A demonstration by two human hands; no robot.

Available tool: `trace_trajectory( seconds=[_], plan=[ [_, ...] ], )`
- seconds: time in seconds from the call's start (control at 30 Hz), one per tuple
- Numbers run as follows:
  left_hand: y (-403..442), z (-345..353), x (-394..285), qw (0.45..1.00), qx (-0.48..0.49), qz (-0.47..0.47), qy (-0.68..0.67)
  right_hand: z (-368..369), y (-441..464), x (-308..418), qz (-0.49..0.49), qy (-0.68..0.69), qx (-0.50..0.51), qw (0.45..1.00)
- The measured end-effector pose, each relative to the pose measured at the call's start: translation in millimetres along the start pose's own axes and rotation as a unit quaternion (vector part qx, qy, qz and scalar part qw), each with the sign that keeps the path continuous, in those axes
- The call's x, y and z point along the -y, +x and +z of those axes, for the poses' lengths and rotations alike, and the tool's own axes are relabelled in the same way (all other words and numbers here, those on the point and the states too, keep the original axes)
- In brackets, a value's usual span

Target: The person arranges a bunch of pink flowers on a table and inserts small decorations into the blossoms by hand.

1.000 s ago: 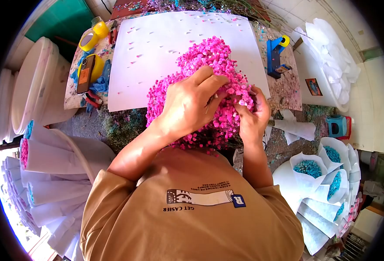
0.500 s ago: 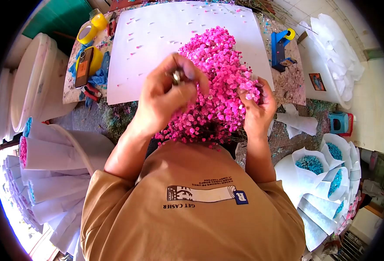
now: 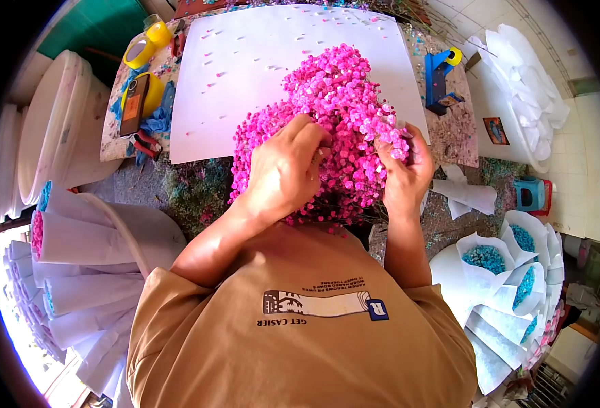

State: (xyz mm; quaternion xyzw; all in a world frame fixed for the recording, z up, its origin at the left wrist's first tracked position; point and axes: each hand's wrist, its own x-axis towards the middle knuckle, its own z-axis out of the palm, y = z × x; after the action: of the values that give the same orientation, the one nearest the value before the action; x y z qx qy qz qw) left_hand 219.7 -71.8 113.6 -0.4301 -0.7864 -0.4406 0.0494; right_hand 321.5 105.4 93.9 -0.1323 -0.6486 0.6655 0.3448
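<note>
A big bunch of bright pink baby's breath (image 3: 344,88) rises in front of my chest, over the near edge of a white paper sheet. My left hand (image 3: 283,166) reaches into the middle of the blossoms with its fingers curled together. Whatever lies between those fingertips is hidden by the hand and the flowers. On the bunch's right side, my right hand (image 3: 407,170) pinches a paler pink cluster between thumb and fingers. The stems below are mostly out of sight.
Loose petals dot the white paper sheet (image 3: 245,41) on the table. At left lie a phone (image 3: 134,105), yellow tape rolls (image 3: 137,53) and red-handled pliers (image 3: 145,145). A blue tape dispenser (image 3: 437,81) stands at right. Wrapped blue bouquets (image 3: 484,258) and white-wrapped bundles (image 3: 82,238) flank me.
My left hand has come down from above the bunch and into the blossoms, its fingertips now among them. More pink flowers show to its left. My right hand keeps its hold with little movement.
</note>
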Motion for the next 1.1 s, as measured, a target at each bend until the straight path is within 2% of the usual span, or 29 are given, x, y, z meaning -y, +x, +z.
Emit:
trace_trajectory(
  seconds=[0.03, 0.1, 0.17, 0.27, 0.33, 0.57, 0.63, 0.67, 0.73, 0.77, 0.83, 0.87, 0.9, 0.97, 1.1],
  plan=[
    [1, -2, 2, 1.0, 0.001, 0.0, 0.0, 0, 1, -1, -0.003, -0.003, -0.001, 1.0],
    [2, -9, 3, 0.99, -0.011, -0.032, -0.134, 0, 1, -2, -0.004, -0.005, -0.002, 1.0],
    [3, -18, -2, 0.991, -0.01, -0.025, -0.13, 0, 1, -3, -0.005, 0.003, 0.003, 1.0],
    [2, -20, -7, 0.997, 0.036, 0.011, -0.068, 0, 2, -5, -0.001, 0.012, 0.0, 1.0],
    [1, -14, -7, 0.996, 0.039, 0.056, 0.052, -1, 1, -3, 0.001, 0.002, 0.005, 1.0],
    [4, -5, 1, 0.993, 0.048, 0.032, 0.106, -2, 0, -3, -0.001, -0.012, 0.005, 1.0],
    [2, 1, 7, 0.999, -0.002, 0.014, -0.047, 0, 0, -1, 0.006, -0.001, 0.005, 1.0],
    [0, -2, 8, 0.999, -0.002, 0.014, -0.047, 1, 0, 0, 0.012, 0.011, 0.004, 1.0],
    [2, -16, 2, 0.954, -0.001, -0.162, -0.251, -1, 1, -5, 0.003, 0.006, 0.005, 1.0],
    [6, -20, -2, 0.954, -0.001, -0.162, -0.251, -3, 1, -7, -0.005, 0.001, 0.006, 1.0],
    [14, -24, -8, 0.919, 0.034, -0.23, -0.318, -3, 0, -8, -0.007, -0.005, 0.008, 1.0],
    [16, -17, -5, 0.954, 0.035, -0.156, -0.255, -2, 1, -8, -0.011, -0.011, 0.009, 1.0],
    [18, -14, -6, 0.954, 0.034, -0.155, -0.255, -2, 1, -6, -0.011, -0.01, 0.01, 1.0],
    [21, -8, -8, 0.994, 0.016, -0.013, -0.107, -1, -1, 0, 0.022, 0.004, 0.005, 1.0],
    [24, -3, -11, 0.992, 0.019, -0.013, -0.126, 3, -1, 4, 0.03, 0.053, -0.001, 0.998]
  ],
)
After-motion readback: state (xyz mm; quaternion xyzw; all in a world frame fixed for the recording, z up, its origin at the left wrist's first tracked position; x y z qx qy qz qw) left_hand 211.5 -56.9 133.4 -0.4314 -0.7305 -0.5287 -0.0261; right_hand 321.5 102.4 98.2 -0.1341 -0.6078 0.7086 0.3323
